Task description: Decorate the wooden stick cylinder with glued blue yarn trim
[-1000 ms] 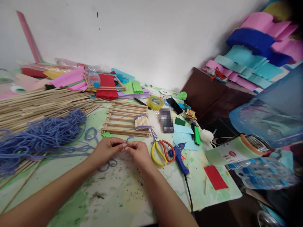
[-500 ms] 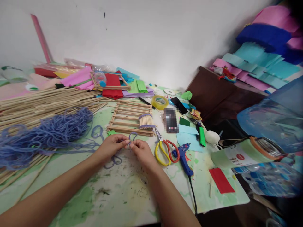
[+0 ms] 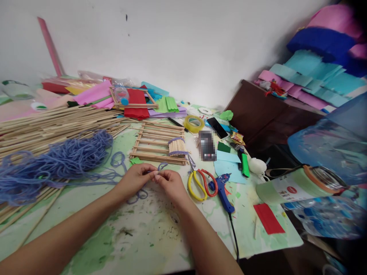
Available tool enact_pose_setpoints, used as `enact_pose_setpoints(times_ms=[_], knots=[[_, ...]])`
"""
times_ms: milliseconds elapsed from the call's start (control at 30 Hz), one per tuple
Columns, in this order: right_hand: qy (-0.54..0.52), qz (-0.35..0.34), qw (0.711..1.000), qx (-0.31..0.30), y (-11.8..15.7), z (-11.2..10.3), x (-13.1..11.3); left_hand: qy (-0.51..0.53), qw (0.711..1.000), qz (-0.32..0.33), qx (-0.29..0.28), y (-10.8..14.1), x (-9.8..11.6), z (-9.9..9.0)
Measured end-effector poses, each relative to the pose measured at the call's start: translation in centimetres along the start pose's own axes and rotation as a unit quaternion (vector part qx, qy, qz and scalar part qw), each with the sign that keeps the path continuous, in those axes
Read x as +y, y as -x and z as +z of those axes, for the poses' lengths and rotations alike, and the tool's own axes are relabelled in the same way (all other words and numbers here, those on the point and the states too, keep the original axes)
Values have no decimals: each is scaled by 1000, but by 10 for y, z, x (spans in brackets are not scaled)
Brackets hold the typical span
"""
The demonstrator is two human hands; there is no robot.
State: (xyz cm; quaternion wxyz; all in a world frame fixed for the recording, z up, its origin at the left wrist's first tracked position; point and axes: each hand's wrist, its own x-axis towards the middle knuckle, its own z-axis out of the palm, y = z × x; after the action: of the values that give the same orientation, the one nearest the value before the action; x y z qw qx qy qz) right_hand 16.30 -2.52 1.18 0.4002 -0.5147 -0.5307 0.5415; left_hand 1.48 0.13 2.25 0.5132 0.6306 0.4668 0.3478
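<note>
Nearest, the green-and-white patterned worktop (image 3: 137, 236) lies beneath both forearms. A red paper piece (image 3: 268, 218) lies near its right corner. Yarn loops (image 3: 140, 195) rest on the worktop just beside the left wrist.

Above the worktop, the left hand (image 3: 137, 178) and right hand (image 3: 172, 184) meet tip to tip. Each grip is pinched closed, thumb against forefinger, on a blue-violet yarn strand (image 3: 162, 166); it lies between the two grips, with a small curl showing just beyond the right fingers and the rest hidden by the fingertips.

To the right of the right hand lie yellow-and-red-handled scissors (image 3: 197, 184), then a blue glue gun (image 3: 225, 193), neither touched. Well left of the hands, a yarn heap (image 3: 71, 160) sits against long wooden sticks (image 3: 51, 120).

Just beyond the hands lies a stick frame (image 3: 151, 147), with a yarn-edged stick panel (image 3: 177, 146) at its right end. Farther back are a tape roll (image 3: 194, 124), a phone (image 3: 218, 128) and folded red paper (image 3: 136, 103).
</note>
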Motion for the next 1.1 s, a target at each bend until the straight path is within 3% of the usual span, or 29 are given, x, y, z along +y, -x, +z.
enact_pose_setpoints(times_ms=[200, 433, 700, 967, 1100], knots=[[22, 25, 999, 22, 1, -3, -2, -40, 999, 22, -6, -1, 1, -3], [-56, 29, 998, 1, 2, -3, -5, -62, 997, 37, -9, -3, 0, -4], [-7, 37, 999, 24, 1, -1, -4, -131, 988, 70, -39, 0, 8, -6], [32, 27, 996, 76, 1, 3, -5, -253, 962, 100, -34, 1, 7, -8], [34, 24, 993, 113, 1, 3, -8, -350, 927, 129, -30, 5, 11, -9]])
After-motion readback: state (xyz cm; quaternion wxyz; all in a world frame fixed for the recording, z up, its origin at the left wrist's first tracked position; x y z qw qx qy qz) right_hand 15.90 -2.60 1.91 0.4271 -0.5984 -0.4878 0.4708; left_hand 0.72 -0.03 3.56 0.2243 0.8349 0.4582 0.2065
